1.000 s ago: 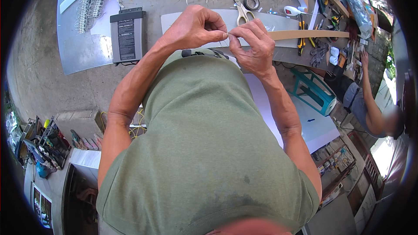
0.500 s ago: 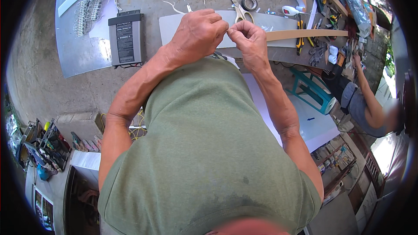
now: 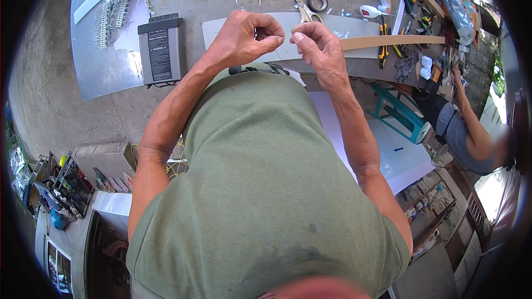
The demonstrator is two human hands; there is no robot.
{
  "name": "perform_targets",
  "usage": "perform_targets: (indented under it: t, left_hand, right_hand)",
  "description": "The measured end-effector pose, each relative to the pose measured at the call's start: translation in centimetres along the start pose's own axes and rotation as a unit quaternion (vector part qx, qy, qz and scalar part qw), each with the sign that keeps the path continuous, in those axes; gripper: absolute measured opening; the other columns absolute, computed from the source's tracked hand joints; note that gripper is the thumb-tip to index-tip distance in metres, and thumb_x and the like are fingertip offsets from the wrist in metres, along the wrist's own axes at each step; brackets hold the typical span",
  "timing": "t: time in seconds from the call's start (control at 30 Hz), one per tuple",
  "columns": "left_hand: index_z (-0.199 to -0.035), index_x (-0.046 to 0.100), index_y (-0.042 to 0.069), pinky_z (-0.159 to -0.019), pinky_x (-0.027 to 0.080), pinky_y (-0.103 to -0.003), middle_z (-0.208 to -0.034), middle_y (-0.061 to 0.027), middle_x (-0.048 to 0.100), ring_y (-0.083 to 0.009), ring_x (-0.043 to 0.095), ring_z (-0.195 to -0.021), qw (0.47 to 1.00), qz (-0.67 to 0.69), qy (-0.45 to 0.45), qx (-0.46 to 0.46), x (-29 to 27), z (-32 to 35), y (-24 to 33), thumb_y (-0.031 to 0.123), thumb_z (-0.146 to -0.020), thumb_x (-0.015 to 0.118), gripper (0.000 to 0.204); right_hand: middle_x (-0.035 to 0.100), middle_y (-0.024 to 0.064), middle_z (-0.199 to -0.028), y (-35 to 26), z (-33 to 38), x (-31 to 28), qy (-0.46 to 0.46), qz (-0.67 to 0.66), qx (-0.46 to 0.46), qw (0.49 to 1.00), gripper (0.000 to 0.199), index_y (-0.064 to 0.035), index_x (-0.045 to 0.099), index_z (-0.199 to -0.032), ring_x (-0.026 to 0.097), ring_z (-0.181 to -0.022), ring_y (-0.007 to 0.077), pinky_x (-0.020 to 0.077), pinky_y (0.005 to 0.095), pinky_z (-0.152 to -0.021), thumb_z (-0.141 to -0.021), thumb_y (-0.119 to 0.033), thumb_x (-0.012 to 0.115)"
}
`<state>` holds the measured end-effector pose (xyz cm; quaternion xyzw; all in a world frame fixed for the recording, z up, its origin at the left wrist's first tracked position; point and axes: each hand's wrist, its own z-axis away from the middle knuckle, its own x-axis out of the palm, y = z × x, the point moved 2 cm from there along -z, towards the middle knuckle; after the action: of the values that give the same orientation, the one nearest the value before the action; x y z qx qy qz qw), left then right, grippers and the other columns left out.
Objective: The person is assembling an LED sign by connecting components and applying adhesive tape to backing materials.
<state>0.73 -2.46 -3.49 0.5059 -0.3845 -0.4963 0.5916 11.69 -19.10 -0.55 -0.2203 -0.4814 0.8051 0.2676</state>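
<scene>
Standing over the workbench, the person has both hands raised at chest height: the left hand (image 3: 241, 39) is curled with thumb and forefinger pinched on one end of a thin wire (image 3: 288, 37), and the right hand (image 3: 317, 49) pinches the other end just beside it, fingertips almost touching. The wire is so fine that I cannot tell whether it is being twisted, stripped or joined, so the work looks mid-way at best; nothing finished lies under the hands. Directly below them runs a long pale strip (image 3: 332, 25), with scissors (image 3: 299, 5) and a roll of black tape (image 3: 317, 2) at about one o'clock from the hands, both untouched. At ten o'clock sits a grey power supply box (image 3: 160, 49) on a shiny metal sheet (image 3: 100, 72), beside a string of small white modules (image 3: 116, 5). A wooden slat (image 3: 393, 40) stretches off at three o'clock toward cluttered pliers (image 3: 383, 44). There is free bench between box and strip; the right side is crowded, and another person (image 3: 471, 133) sits low at four o'clock, well apart.
</scene>
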Motion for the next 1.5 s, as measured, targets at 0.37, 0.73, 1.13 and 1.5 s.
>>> perform_targets:
  t: [0.37, 0.73, 1.13, 1.5]
  left_hand:
    - [-0.089, 0.074, -0.002, -0.064, 0.050, -0.024, -0.076, -0.0034, 0.070, -0.0078, 0.062, -0.070, 0.990, 0.099, -0.067, -0.068, -0.3, 0.1, -0.3, 0.014, -0.085, 0.074, 0.016]
    - [-0.089, 0.073, -0.002, -0.062, 0.050, -0.024, -0.077, -0.0021, 0.070, -0.0060, 0.061, -0.069, 0.998, 0.045, -0.035, -0.040, 0.9, 0.6, 0.3, 0.009, -0.086, 0.074, 0.012]
    - [-0.089, 0.075, -0.001, -0.059, 0.050, -0.024, -0.073, -0.0034, 0.071, -0.0070, 0.061, -0.065, 0.998, 0.065, 0.001, -0.028, -0.1, 0.2, -0.7, 0.017, -0.084, 0.075, 0.019]
    - [-0.088, 0.075, -0.001, -0.058, 0.047, -0.024, -0.073, -0.0034, 0.069, -0.0075, 0.058, -0.065, 0.994, 0.088, -0.054, -0.039, -0.2, 0.2, 0.0, 0.017, -0.084, 0.075, 0.018]
  right_hand:
    - [0.065, 0.0020, -0.093, -0.7, 0.7, -0.2, 0.017, 0.354, -0.477, 0.804, 0.029, -0.0089, 0.073, -0.101, 0.059, -0.083, 0.0210, 0.0509, 0.0345, -0.072, -0.073, -0.005, 0.082]
    - [0.064, 0.0035, -0.083, -1.2, 1.0, 0.5, 0.009, 0.347, -0.449, 0.823, 0.015, -0.0035, 0.069, -0.091, 0.059, -0.075, 0.0183, 0.0491, 0.0313, -0.067, -0.080, -0.006, 0.079]
    - [0.067, 0.0019, -0.094, 0.1, 0.9, -0.3, 0.023, 0.176, -0.184, 0.967, 0.025, -0.0095, 0.070, -0.116, 0.061, -0.080, 0.0164, 0.0502, 0.0324, -0.069, -0.091, -0.006, 0.070]
    - [0.066, 0.0019, -0.088, -0.9, 1.0, 0.1, 0.025, 0.369, -0.495, 0.786, 0.029, -0.0065, 0.073, -0.100, 0.060, -0.082, 0.0200, 0.0515, 0.0347, -0.072, -0.073, -0.004, 0.082]
